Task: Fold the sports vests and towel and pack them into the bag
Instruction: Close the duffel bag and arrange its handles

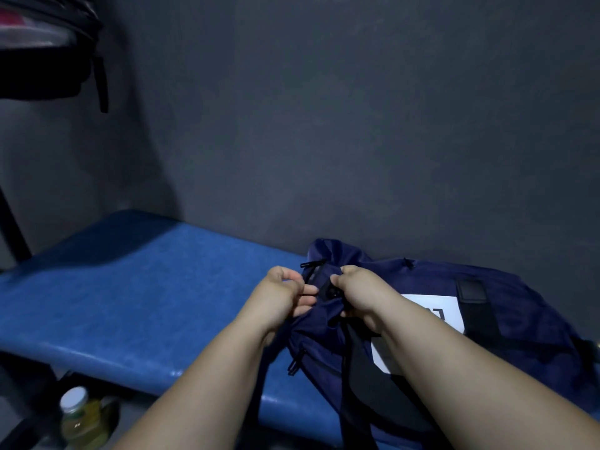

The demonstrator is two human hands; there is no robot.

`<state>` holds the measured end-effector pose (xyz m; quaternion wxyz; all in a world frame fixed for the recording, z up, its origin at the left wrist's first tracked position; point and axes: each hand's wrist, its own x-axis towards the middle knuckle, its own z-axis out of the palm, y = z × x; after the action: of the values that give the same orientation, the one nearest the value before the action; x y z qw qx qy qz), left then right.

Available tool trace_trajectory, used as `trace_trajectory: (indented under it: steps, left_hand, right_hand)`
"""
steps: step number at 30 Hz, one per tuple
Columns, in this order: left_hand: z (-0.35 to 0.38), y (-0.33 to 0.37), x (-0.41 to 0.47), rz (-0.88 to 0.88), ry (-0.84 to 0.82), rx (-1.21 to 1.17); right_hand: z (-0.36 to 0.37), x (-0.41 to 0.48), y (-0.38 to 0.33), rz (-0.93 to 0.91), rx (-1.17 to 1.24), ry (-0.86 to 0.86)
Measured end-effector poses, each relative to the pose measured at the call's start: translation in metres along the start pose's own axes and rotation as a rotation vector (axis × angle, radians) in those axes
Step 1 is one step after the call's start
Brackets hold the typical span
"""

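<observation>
The navy blue fabric sports bag (526,323) lies slumped on the blue padded bench (130,287), against the grey wall. It looks soft and light, and its cloth sags wherever nothing holds it. I'd take it by the seam beside the black zip pull (312,266) or by the black webbing strap (477,308). Both forearms reach forward, nearly parallel. The left hand (285,295) pinches cloth at the bag's left end with curled fingers, and the right hand (357,295) grips a bunch just beside it. No vests or towel show.
</observation>
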<state>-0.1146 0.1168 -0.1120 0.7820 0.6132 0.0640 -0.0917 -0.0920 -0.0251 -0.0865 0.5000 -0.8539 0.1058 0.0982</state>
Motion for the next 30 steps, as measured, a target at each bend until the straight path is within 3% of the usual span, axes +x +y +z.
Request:
trace_trajectory:
  steps: [10,22,30]
  left_hand:
    - [0.001,-0.003,0.004,0.055,0.042,0.068]
    - [0.011,-0.002,0.012,0.146,0.052,0.244]
    - [0.012,0.001,0.006,0.163,-0.051,0.229]
  right_hand:
    - [-0.001,-0.005,0.013,-0.031,0.156,-0.022]
    - [-0.008,-0.018,0.025,-0.026,0.268,-0.182]
    - [-0.015,-0.031,0.017,-0.015,0.403,-0.221]
